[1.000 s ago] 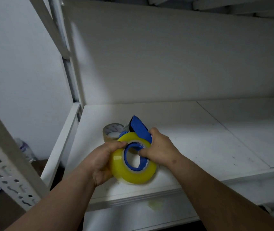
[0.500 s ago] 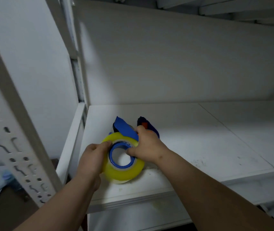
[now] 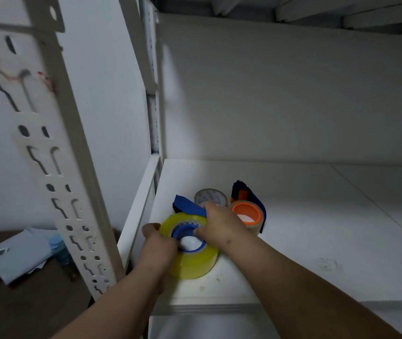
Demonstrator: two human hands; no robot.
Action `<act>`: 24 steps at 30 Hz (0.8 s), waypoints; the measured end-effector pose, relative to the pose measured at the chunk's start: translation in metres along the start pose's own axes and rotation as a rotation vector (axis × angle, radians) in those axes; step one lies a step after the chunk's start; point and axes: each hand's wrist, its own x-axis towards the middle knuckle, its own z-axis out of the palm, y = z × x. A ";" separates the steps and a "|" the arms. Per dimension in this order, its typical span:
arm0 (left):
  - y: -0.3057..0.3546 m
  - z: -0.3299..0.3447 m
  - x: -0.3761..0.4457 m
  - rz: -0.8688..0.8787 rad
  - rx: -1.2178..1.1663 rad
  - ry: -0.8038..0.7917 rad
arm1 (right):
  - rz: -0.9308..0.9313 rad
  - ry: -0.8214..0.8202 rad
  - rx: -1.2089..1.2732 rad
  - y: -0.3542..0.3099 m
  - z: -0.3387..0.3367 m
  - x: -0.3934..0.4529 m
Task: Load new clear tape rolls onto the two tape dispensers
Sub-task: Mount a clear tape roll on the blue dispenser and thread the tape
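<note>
both hands, left hand (image 3: 157, 250) and right hand (image 3: 220, 225), grip the yellow roll (image 3: 191, 261) on the blue dispenser (image 3: 187, 206) near the shelf's (image 3: 317, 241) front left corner; orange dispenser (image 3: 246, 211) behind looks loaded, so nearly done.

Two bare forearms, no sleeves, left hand (image 3: 157, 250), right hand (image 3: 222, 227)
</note>
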 end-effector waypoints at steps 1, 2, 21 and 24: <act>0.001 0.005 0.002 0.011 -0.011 0.019 | -0.022 0.021 -0.037 0.002 -0.001 0.002; 0.003 0.011 0.005 0.015 -0.031 0.047 | -0.054 0.046 -0.067 0.003 -0.004 0.003; 0.024 0.058 0.044 0.256 0.303 0.418 | -0.041 0.151 -0.148 0.105 -0.029 -0.002; 0.031 0.075 0.031 0.511 0.238 0.373 | -0.020 0.183 0.136 0.103 -0.040 -0.007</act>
